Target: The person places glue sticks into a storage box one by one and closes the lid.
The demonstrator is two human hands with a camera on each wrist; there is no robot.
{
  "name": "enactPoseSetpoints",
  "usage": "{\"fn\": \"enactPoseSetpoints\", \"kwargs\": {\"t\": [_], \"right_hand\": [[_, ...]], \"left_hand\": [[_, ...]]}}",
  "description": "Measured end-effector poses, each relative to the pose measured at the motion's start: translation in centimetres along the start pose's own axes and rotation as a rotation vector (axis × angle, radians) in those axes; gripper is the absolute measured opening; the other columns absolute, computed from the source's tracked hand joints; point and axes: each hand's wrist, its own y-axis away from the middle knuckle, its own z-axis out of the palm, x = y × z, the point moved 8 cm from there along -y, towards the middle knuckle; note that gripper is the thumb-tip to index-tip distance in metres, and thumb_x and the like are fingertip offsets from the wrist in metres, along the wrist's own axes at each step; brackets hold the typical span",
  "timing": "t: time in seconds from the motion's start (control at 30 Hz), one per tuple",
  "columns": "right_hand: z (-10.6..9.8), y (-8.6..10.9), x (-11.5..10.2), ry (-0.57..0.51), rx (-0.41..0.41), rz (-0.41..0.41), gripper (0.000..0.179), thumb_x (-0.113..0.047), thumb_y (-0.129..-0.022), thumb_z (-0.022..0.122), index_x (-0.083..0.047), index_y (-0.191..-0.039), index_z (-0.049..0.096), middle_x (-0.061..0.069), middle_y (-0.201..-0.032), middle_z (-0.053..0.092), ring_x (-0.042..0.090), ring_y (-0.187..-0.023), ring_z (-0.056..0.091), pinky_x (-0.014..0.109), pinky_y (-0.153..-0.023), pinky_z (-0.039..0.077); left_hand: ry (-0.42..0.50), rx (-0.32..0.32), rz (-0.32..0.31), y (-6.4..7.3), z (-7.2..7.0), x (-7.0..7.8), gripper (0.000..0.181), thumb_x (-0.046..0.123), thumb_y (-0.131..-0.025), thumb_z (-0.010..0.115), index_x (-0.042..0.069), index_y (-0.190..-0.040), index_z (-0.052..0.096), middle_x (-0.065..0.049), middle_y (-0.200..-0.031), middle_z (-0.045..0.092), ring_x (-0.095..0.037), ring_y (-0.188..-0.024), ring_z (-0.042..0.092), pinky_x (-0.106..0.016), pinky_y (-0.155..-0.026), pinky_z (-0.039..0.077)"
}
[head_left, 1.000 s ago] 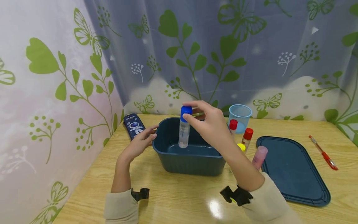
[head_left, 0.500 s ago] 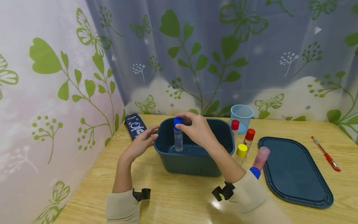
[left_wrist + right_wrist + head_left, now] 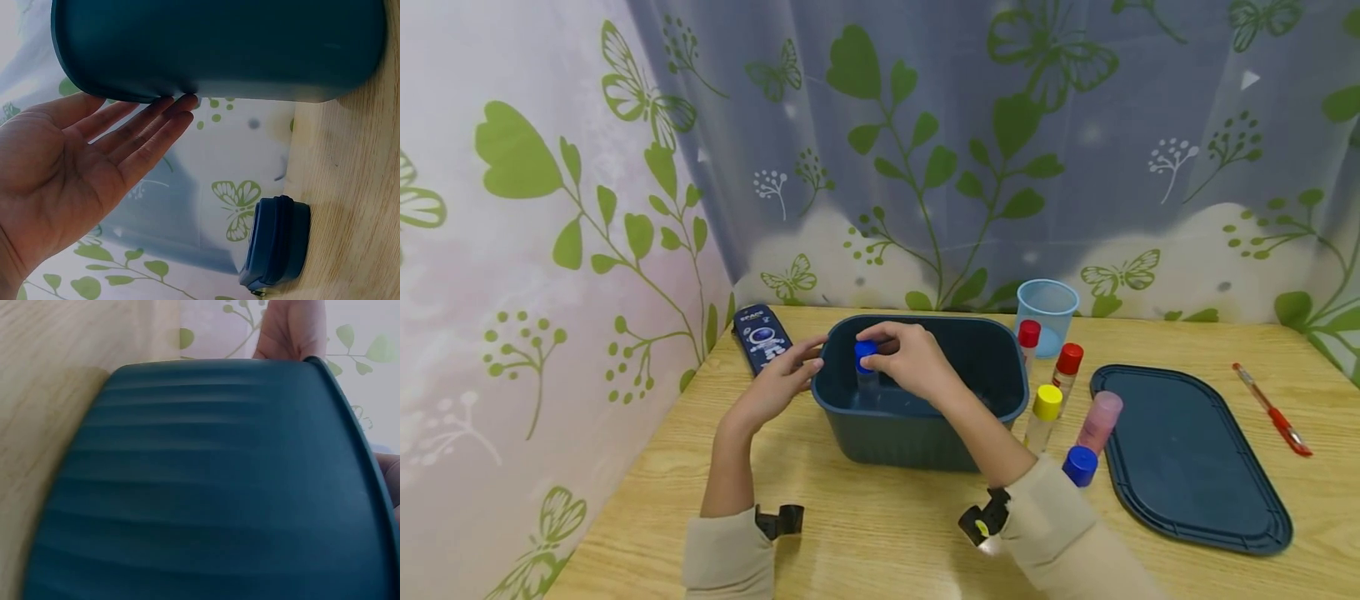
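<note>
Bottle (image 3: 867,378), clear, cylindrical, plastic-looking: upright inside the deep dark-teal plastic tub (image 3: 913,443), near its left end; its base is hidden.
Handling: probably light, stiff, smooth enough to slip, not very fragile.
Best hold: likely the sides of the blue cap (image 3: 862,351).
Right hand (image 3: 912,358): thumb and fingers pinch that cap.
Left hand (image 3: 781,379): fingers extended, touching the tub's left end.

A blue and white curtain (image 3: 1097,183) hangs at the back; it has green leaves (image 3: 853,62) and butterflies (image 3: 1122,273) on it. The left side (image 3: 445,275) is pinkish white; the table (image 3: 850,533) is yellowish wood.
</note>
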Motion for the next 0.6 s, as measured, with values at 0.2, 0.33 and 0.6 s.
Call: {"fn": "enactPoseSetpoints", "kwargs": {"t": [0.2,0.33,0.6], "right_hand": [[0.9,0.0,1.1,-0.019,-0.041,0.023,0.027,-0.008,-0.08,0.072,-0.01,-0.107,0.068,0.003,-0.096,0.065,0.015,-0.085,0.062,0.029,-0.068,0.052],[1.3,0.0,1.3,-0.001,-0.074,0.01,0.026,-0.007,-0.079,0.072,-0.01,-0.104,0.068,0.001,-0.095,0.065,0.014,-0.086,0.062,0.029,-0.071,0.052],[2.4,0.3,1.1,0.007,-0.176,-0.036,0.024,-0.003,-0.079,0.071,-0.007,-0.103,0.068,0.002,-0.095,0.064,0.015,-0.087,0.063,0.028,-0.074,0.051]], "left_hand": [[-0.003,-0.002,0.0,-0.1,0.0,0.0,0.046,0.022,-0.101,0.039,0.008,-0.143,0.03,-0.021,-0.141,0.03,-0.034,-0.128,0.03,-0.049,-0.099,0.032],[-0.004,0.002,0.002,-0.1,0.0,0.0,0.046,0.022,-0.101,0.039,0.008,-0.143,0.03,-0.021,-0.141,0.031,-0.034,-0.128,0.031,-0.049,-0.099,0.032],[-0.009,0.003,0.0,-0.1,0.0,0.0,0.045,0.021,-0.101,0.039,0.007,-0.143,0.03,-0.022,-0.141,0.031,-0.034,-0.128,0.031,-0.049,-0.099,0.033]]}}
